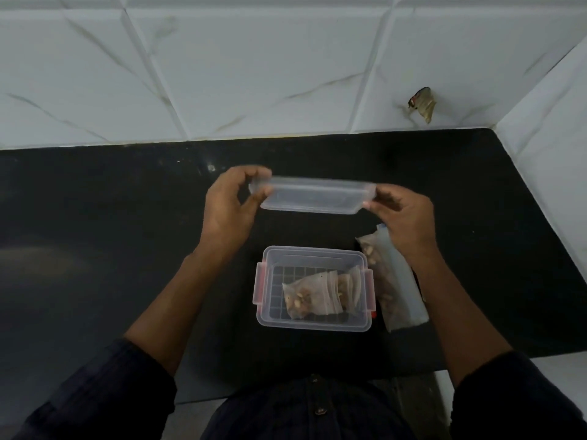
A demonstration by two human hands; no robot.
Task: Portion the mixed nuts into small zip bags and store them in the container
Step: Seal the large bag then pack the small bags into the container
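Container [313, 322], one: clear plastic box, rectangular, with red-pink latches on its left and right sides. It stands open on the black countertop [95, 217], near the front edge, centre-right. A grid pattern shows through its floor.

Small zip bags [313, 295], at least two: clear, part-filled with pale and brown nuts, lying overlapped inside the container toward its right half. The exact count behind the front bag is hard to make out.

Lid [314, 195], one: clear, rectangular, held level in the air beyond the container, apart from it.

Hands, two. Left hand [227, 204] grips the lid's left end, thumb and fingers curled round the edge. Right hand [405, 214] pinches the lid's right end between fingertips and thumb.

Large bag of nuts [395, 287], one: long clear pouch with a white panel, lying just right of the container; its far end is hidden under the right wrist.

Wall [286, 74]: white marble-look tiles at the far side and right. One small brown object [422, 104] is stuck to it at far right; what it is cannot be told.

Dark sleeves [104, 389], two, cut off at the bottom edge.
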